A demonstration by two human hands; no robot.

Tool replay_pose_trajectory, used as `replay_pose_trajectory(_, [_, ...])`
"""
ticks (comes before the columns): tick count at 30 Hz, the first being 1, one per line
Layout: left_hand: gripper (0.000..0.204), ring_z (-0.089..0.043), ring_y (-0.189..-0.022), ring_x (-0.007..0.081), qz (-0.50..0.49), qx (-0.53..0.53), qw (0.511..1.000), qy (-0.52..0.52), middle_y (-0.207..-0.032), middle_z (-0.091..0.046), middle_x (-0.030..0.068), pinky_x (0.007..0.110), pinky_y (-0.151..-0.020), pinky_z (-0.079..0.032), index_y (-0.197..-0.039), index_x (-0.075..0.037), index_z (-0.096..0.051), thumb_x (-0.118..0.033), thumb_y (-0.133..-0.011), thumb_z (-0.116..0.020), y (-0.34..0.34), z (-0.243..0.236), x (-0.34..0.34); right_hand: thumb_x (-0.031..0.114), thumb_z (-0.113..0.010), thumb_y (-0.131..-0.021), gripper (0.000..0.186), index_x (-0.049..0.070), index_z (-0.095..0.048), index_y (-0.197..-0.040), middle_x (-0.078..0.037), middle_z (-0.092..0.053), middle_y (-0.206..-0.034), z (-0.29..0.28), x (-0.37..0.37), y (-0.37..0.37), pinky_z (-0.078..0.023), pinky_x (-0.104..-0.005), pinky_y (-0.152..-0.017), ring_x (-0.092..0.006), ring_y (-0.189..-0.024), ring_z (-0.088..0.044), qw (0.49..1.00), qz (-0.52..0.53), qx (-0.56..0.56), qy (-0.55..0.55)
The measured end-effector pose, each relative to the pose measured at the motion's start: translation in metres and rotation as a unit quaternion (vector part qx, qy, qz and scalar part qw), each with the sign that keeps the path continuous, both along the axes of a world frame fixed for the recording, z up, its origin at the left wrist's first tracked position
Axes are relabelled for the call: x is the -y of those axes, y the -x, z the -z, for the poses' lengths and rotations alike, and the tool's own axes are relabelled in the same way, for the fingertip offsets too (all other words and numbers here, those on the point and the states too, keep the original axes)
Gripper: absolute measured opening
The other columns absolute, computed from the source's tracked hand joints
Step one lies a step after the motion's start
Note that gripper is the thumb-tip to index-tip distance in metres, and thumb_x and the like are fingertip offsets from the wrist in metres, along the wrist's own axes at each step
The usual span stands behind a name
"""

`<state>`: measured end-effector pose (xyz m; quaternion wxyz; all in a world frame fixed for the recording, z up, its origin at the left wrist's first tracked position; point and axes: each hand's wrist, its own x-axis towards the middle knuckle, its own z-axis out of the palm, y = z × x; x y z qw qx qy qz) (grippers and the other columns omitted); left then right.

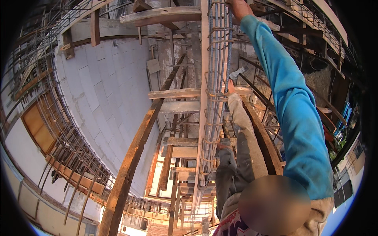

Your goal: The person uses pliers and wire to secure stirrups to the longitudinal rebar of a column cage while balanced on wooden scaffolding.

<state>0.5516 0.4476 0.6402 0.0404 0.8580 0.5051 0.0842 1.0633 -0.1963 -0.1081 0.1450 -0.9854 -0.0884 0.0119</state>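
Note:
My right arm, in a blue sleeve, stretches from the lower right to the top edge. My right hand [238, 8] is partly cut off there, beside the upper end of a long reinforcing-bar cage [215, 90]. Its fingers are mostly out of sight, so their grip cannot be made out. Ties loop around the steel bars of the cage at intervals. A long pale board [203, 78] runs along the cage's left side. My left hand does not show.
Wooden crosspieces [177, 93] lie beneath the cage, with trousered legs [240, 129] above some of them. A slanting timber [136, 157] stands left, before a grey block wall [102, 86]. More bar cages [71, 141] line the far left. A blurred patch covers the lower right.

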Motion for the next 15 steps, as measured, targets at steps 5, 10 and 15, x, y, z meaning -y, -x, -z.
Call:
replay_pose_trajectory(5, [0.032,-0.055,-0.087,0.0270,-0.004,0.005,1.000,0.003,-0.092,-0.056,0.0094,0.045,-0.074,-0.051,-0.102,-0.007,-0.055,-0.035,-0.086,-0.055,-0.003,0.003,0.001,0.011,-0.054,-0.082,0.018,0.010,-0.068,-0.092,-0.019,-0.061,-0.095,0.001,-0.004,0.015,-0.049,-0.0457,-0.077,-0.0382,-0.088,-0.060,0.998,0.042,0.019,-0.043])
replay_pose_trajectory(10, [0.032,-0.055,-0.087,0.0269,-0.009,0.010,1.000,0.002,-0.091,-0.056,0.0093,0.045,-0.073,-0.051,-0.102,-0.007,-0.055,-0.035,-0.086,-0.056,-0.006,0.005,0.004,0.009,-0.054,-0.081,0.017,0.010,-0.068,-0.090,-0.019,-0.061,-0.096,-0.026,-0.013,0.013,-0.050,-0.0437,-0.076,-0.0372,-0.088,-0.060,0.998,0.055,0.031,-0.029])
replay_pose_trajectory(15, [0.032,-0.055,-0.086,0.0268,-0.014,0.013,1.000,0.004,-0.091,-0.056,0.0093,0.045,-0.073,-0.051,-0.101,-0.008,-0.055,-0.035,-0.085,-0.057,-0.009,0.008,0.003,0.006,-0.058,-0.077,0.015,0.010,-0.069,-0.087,-0.019,-0.061,-0.092,-0.004,0.000,0.004,-0.050,-0.0442,-0.073,-0.0373,-0.087,-0.060,0.999,0.021,0.017,-0.035])
